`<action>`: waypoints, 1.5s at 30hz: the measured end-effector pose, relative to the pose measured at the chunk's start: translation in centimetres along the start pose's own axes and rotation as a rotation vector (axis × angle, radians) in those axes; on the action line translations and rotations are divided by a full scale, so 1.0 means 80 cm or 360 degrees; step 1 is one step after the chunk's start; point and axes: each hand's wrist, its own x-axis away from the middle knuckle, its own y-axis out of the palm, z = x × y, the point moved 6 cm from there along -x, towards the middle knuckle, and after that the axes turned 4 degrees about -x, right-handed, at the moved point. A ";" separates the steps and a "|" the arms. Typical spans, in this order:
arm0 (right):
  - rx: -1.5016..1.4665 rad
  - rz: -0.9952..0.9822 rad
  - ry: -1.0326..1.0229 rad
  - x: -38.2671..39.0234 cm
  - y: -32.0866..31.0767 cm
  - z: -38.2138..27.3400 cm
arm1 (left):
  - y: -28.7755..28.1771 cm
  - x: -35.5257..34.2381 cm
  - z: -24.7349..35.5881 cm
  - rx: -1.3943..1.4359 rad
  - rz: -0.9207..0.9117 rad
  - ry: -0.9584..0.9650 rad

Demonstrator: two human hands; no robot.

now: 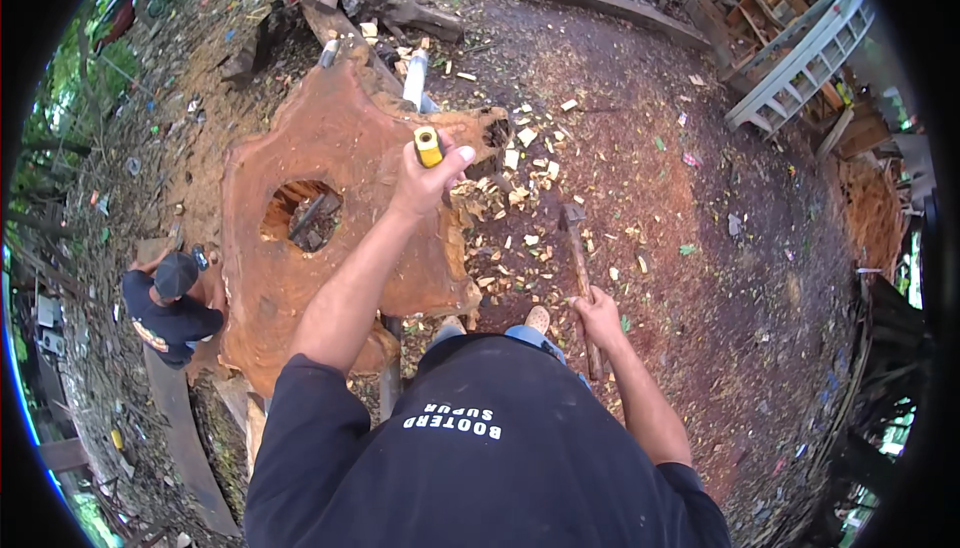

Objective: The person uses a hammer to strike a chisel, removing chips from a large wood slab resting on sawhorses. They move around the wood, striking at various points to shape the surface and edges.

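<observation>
A big reddish-brown wood slab (pixel 340 158) with an irregular outline and a round hole lies in front of me to the left. Over its rough right edge, my left hand (pixel 432 176) is closed around the yellow handle of a chisel (pixel 428 145). Only the handle's round end and upper part show; the blade is hidden. Low at my right side, my right hand (pixel 598 318) grips the wooden handle of a hammer (pixel 581 263). The hammer's dark head points away from me, above the ground and apart from the slab.
Wood chips (pixel 515 188) litter the ground beside the slab. A person in a dark cap (pixel 177 274) is at the slab's left edge. Beams and a log (pixel 400 10) lie beyond it. A metal ladder (pixel 800 63) leans at the far right near wooden furniture.
</observation>
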 end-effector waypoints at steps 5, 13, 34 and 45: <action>0.0121 0.0039 -0.0292 0.079 0.004 -0.163 | -0.004 -0.006 -0.015 0.0083 -0.0328 -0.0082; 0.0657 0.0119 -0.1532 0.202 0.021 -0.442 | -0.003 0.000 -0.010 0.0043 -0.0316 -0.0086; 0.1795 0.0346 -0.1642 0.133 0.083 -0.385 | 0.016 -0.005 -0.005 -0.0240 -0.0221 0.0036; 0.1246 0.0434 -0.1132 0.133 0.029 -0.418 | 0.024 0.002 -0.082 -0.0345 -0.0064 -0.0341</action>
